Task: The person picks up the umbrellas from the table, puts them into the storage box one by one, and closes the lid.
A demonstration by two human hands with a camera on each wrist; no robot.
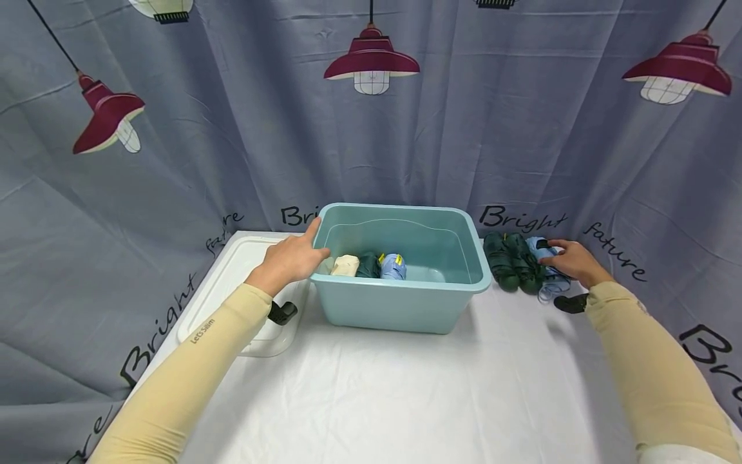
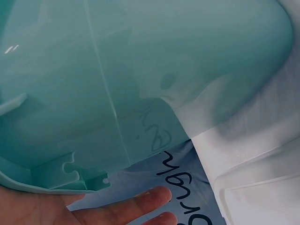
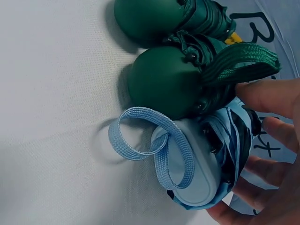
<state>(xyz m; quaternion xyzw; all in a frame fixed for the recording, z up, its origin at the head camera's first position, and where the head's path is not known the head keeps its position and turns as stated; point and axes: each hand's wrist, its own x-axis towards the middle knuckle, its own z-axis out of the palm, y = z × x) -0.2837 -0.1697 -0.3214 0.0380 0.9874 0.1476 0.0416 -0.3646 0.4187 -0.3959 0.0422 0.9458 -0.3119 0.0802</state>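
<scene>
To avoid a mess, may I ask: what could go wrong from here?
The right hand is close to the green strap, which might snag and drag the nearer green umbrella along.
The blue strap lies out in a loose loop and could catch as the blue umbrella is lifted.
The left hand touches the bin at its rim; a push might shift it.

Left grip touching teal bin; right grip round blue umbrella.
</scene>
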